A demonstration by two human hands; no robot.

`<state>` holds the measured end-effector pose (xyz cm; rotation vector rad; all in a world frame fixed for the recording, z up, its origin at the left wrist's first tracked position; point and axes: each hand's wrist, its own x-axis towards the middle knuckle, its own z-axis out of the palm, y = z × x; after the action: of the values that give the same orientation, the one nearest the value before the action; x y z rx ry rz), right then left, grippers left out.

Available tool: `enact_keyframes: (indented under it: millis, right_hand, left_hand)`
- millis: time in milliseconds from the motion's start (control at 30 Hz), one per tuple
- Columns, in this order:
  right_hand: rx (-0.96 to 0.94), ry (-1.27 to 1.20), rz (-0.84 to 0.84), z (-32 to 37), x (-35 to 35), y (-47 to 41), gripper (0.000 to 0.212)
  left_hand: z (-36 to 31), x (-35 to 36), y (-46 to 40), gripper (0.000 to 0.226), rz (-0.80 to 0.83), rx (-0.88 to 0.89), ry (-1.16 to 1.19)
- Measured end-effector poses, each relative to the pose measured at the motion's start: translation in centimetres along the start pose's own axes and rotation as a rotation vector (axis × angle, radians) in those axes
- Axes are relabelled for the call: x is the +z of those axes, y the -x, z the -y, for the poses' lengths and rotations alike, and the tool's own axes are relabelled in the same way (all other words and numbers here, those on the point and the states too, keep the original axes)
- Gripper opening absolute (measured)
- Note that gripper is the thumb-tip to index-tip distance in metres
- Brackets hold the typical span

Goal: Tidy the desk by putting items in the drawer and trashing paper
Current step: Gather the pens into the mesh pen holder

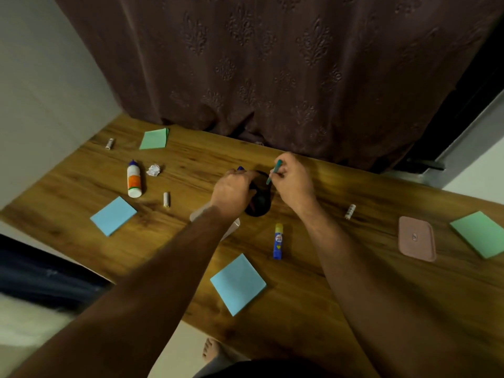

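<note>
Near edge: blue pad [237,284] on worktop [354,282]
Glue stick [278,241]: lying just before black cup [259,204]
Left hand [233,190]: curled round cup
Right hand [293,181]: pinches teal pen [273,173] over cup
Far left: crumpled paper [153,169], green pad [154,139]

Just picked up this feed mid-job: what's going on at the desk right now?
A person stands at a wooden desk, both hands over a black pen holder. The right hand pinches a teal pen above its mouth; the left hand grips something blue at the rim. Sticky-note pads, a glue bottle, a glue stick, a crumpled paper and a pink lid lie loose on the desk.
</note>
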<state>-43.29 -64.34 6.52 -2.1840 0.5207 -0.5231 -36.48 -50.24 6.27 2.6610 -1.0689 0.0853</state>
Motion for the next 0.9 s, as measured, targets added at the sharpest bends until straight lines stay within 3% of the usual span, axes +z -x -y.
enact_keyframes:
  millis: [233, 400, 533, 667, 767, 900]
  right_hand:
    - [-0.035, 0.256, 0.119, 0.0, 2.2, -1.2, 0.019]
    - [-0.049, 0.408, 0.173, -0.3, 2.6, -1.5, 0.02]
    - [-0.047, 0.35, 0.2, -0.3, 2.1, -1.3, 0.023]
    - [-0.058, 0.279, 0.108, -0.6, 1.5, -0.7, 0.025]
    - [0.043, 0.248, 0.097, -1.2, 1.1, 0.1, 0.039]
    - [0.262, 0.189, 0.285, -2.3, 1.7, 1.0, 0.076]
  left_hand:
    - [1.5, -0.2, 1.4, 0.034, -0.204, -0.032, 0.145]
    - [2.9, -0.4, 2.0, 0.034, -0.229, -0.072, 0.223]
    - [3.0, -0.4, 2.6, 0.039, -0.215, -0.127, 0.253]
    - [2.5, -0.2, 2.8, 0.051, -0.202, -0.168, 0.336]
    - [2.2, 0.1, 2.5, 0.07, -0.129, -0.25, 0.437]
    - [2.5, 0.2, 2.0, 0.094, -0.03, -0.39, 0.579]
